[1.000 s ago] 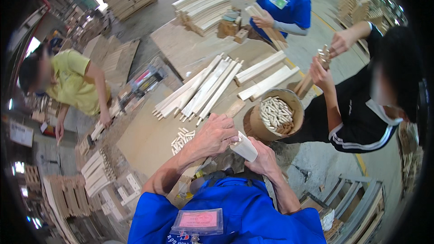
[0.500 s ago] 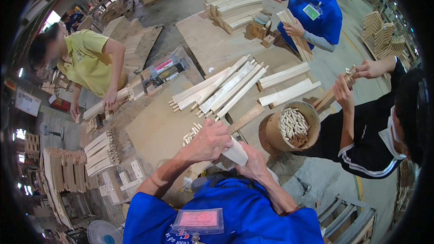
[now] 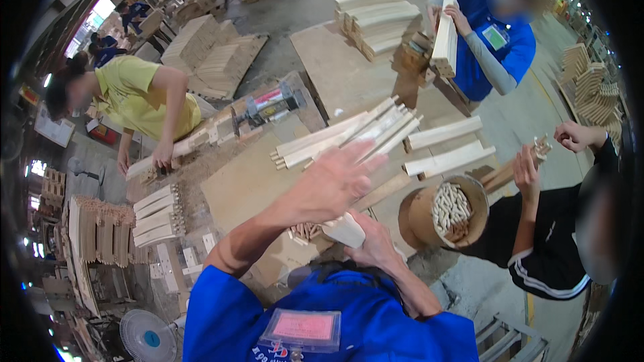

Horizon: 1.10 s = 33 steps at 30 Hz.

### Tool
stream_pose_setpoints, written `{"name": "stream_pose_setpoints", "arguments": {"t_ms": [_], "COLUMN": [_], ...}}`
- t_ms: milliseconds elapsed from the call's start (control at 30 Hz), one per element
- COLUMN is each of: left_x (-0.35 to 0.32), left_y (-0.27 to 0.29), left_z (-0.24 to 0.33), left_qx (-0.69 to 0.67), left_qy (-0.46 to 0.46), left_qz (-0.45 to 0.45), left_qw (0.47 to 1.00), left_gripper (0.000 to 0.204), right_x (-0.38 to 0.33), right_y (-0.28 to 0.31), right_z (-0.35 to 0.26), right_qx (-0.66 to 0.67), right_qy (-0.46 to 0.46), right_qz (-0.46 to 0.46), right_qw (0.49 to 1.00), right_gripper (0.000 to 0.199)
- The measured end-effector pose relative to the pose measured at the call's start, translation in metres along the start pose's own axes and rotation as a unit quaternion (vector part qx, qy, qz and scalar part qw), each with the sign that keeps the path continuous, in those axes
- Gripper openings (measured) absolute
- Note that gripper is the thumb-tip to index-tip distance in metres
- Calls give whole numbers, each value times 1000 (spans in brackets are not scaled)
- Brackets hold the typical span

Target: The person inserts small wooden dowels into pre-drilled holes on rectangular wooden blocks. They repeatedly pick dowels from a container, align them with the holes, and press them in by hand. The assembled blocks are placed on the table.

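Observation:
Close to my body, my right hand [image 3: 377,243] grips a pale wooden piece [image 3: 346,230] with a rounded end. Raised above the table, my left hand [image 3: 333,184] has its fingers apart and slightly blurred, with nothing seen in it. Past its fingertips lies a bundle of pale wooden slats [image 3: 315,139] with dowels in their ends, partly hidden by the hand. Below my left wrist is a small heap of wooden dowels [image 3: 305,232]. To the right of my right hand stands a round tub [image 3: 419,218] full of dowels.
Two boards [image 3: 446,133] lie beyond the tub. A co-worker in yellow [image 3: 144,97] bends over a wooden part at the left. One in blue [image 3: 500,53] holds boards at the far right; one in black [image 3: 547,228] holds wooden parts. Stacked slats [image 3: 159,214] lie at the left.
My left hand has let go of the wooden piece, lifted forward and opened; my right hand still grips the piece. The blue-shirted co-worker has raised the boards. The view has shifted slightly.

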<state>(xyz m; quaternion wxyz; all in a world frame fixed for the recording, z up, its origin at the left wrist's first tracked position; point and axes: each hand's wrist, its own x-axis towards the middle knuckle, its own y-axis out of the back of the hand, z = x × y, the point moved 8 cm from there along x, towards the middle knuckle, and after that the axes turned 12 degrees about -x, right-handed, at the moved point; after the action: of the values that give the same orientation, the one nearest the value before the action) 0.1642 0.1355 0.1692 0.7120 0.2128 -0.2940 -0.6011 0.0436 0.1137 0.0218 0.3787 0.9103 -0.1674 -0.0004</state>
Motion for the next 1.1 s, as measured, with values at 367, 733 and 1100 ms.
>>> {"name": "stream_pose_setpoints", "arguments": {"t_ms": [367, 733, 1100], "left_x": [-139, -253, 121], "left_y": [133, -71, -175], "left_z": [-40, -156, -187], "left_qx": [-123, -269, -130], "left_qy": [-20, 309, 107], "left_qz": [384, 540, 179], "left_qw": [915, 735, 969], "left_gripper": [73, 36, 49], "right_x": [123, 266, -64], "right_y": [-30, -125, 9], "right_z": [-94, 47, 118], "right_qx": [-95, -362, -76], "right_qy": [201, 192, -184], "right_qz": [-59, -173, 13], "right_qw": [973, 896, 980], "right_gripper": [73, 61, 66]}}
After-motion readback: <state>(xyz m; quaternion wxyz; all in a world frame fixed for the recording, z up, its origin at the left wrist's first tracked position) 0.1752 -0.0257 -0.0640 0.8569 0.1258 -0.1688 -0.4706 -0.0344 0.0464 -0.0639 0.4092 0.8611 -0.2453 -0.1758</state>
